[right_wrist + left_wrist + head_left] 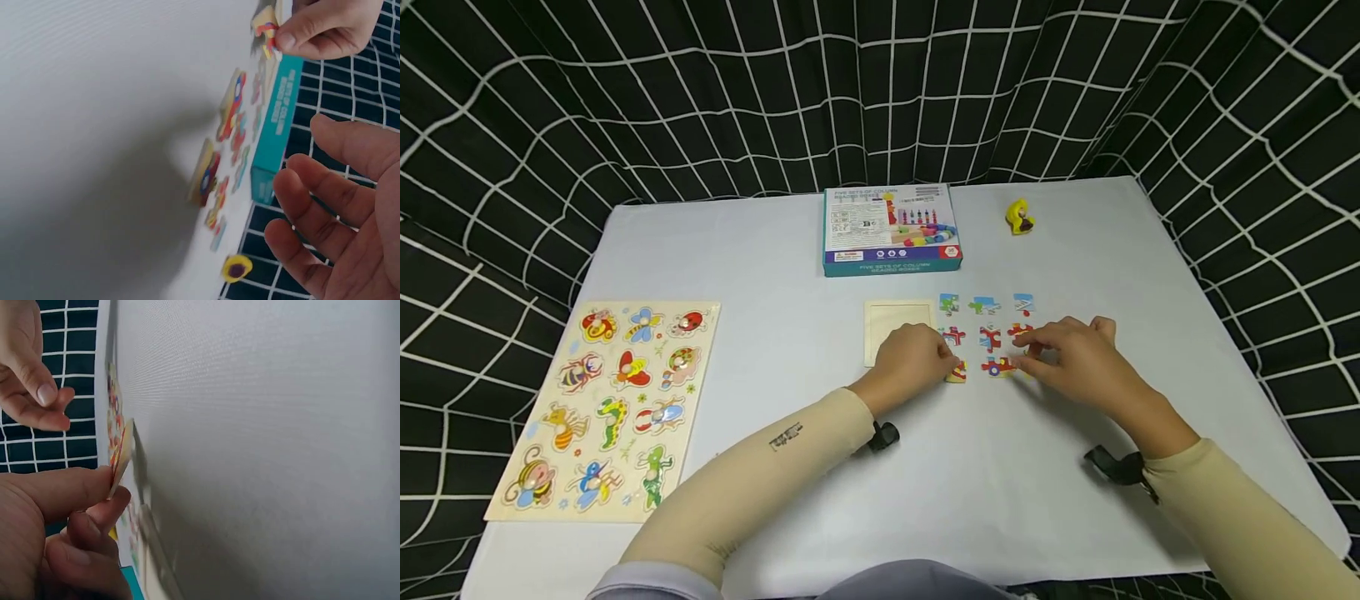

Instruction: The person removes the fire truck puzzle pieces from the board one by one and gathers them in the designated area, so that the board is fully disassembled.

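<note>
My left hand [910, 360] pinches a small wooden jigsaw piece [123, 455] between thumb and fingers, and the left wrist view has the piece tilted up on edge. More jigsaw pieces [990, 337], printed in red, blue and green, lie spread in rows just right of that hand. Over the right end of those rows, my right hand [1078, 358] hovers with relaxed, slightly bent fingers. In the right wrist view its fingers [312, 203] hold nothing. A shallow square wooden tray [880, 321] sits behind the left hand, which covers its lower right part.
Behind the pieces stands a teal-edged bead-set box [891, 229]. A small yellow toy [1019, 217] lies at the back right. On the left is a large wooden insect puzzle board [625, 400]. Black netting with white lines [865, 100] surrounds the white table [797, 333].
</note>
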### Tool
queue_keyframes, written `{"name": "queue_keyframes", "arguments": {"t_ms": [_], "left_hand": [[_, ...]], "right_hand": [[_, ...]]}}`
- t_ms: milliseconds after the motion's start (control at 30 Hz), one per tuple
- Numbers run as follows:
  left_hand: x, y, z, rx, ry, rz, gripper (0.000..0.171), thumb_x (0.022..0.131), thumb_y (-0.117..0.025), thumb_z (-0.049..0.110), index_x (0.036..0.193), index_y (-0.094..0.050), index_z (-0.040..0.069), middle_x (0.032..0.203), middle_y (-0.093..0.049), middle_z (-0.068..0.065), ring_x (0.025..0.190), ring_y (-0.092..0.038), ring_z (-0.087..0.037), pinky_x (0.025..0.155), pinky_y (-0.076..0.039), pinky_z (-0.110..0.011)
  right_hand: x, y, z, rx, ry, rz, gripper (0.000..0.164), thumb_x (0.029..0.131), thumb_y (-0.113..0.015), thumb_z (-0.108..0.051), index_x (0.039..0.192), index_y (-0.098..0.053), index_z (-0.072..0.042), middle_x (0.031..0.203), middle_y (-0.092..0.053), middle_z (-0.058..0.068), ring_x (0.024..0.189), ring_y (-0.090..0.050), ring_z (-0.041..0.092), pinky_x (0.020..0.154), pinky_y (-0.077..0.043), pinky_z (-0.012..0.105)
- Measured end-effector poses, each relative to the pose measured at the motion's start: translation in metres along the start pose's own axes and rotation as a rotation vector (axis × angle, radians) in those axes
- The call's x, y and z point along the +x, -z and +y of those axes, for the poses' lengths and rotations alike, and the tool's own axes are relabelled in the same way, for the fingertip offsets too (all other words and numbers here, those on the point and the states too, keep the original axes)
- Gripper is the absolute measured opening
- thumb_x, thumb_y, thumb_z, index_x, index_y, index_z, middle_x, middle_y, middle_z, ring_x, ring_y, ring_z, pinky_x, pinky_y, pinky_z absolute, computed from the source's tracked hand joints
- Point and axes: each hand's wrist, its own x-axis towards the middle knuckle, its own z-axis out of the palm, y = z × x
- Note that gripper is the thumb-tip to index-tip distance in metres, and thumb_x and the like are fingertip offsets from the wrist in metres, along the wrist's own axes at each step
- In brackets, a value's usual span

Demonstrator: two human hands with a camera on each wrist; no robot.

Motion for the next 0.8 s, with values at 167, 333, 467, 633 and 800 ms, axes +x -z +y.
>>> {"name": "queue_keyframes", "arguments": {"t_ms": [167,333,467,633,800], "left_hand": [[0.004,-0.004,-0.003,0.045,0.010,0.044,0.015,0.089,-0.072,0.032,0.081,-0.071,0.019,0.067,-0.060,0.012,0.059,-0.054,-0.008,0.049,-0.041,-0.026],[0.005,0.000,-0.013,0.031,-0.010,0.072,0.013,0.091,-0.069,0.034,0.093,-0.071,0.020,0.077,-0.068,0.007,0.066,-0.059,-0.011,0.055,-0.045,-0.029],[0.003,0.023,-0.032,0.092,0.022,0.036,0.028,0.089,-0.071,0.037,0.113,-0.072,0.023,0.108,-0.071,0.004,0.098,-0.064,-0.016,0.077,-0.050,-0.034],[-0.002,0.048,-0.059,0.252,0.104,-0.071,0.054,0.083,-0.077,0.041,0.133,-0.063,0.026,0.126,-0.064,-0.003,0.114,-0.059,-0.023,0.087,-0.049,-0.040],[-0.010,0.057,-0.071,0.308,0.123,-0.125,0.057,0.083,-0.075,0.046,0.136,-0.060,0.027,0.129,-0.062,-0.007,0.116,-0.059,-0.026,0.085,-0.050,-0.043]], "right_hand": [[-0.002,-0.004,0.003,0.021,-0.006,0.013,0.020,0.080,-0.082,-0.023,0.096,-0.076,-0.015,0.076,-0.060,-0.015,0.081,-0.054,0.015,0.080,-0.018,0.054],[0.011,-0.013,-0.009,-0.001,0.058,-0.056,0.021,0.078,-0.084,-0.025,0.096,-0.077,-0.017,0.070,-0.056,-0.018,0.079,-0.051,0.012,0.077,-0.019,0.052],[0.030,-0.025,-0.025,-0.065,0.111,-0.151,0.025,0.076,-0.084,-0.030,0.097,-0.077,-0.020,0.066,-0.049,-0.018,0.077,-0.047,0.011,0.077,-0.021,0.051],[0.045,-0.039,-0.037,-0.139,0.138,-0.211,0.028,0.072,-0.086,-0.032,0.096,-0.077,-0.020,0.062,-0.045,-0.014,0.073,-0.043,0.014,0.078,-0.021,0.050],[0.052,-0.044,-0.042,-0.196,0.157,-0.204,0.021,0.070,-0.083,-0.032,0.086,-0.076,-0.021,0.065,-0.048,-0.014,0.074,-0.044,0.015,0.078,-0.023,0.050]]}}
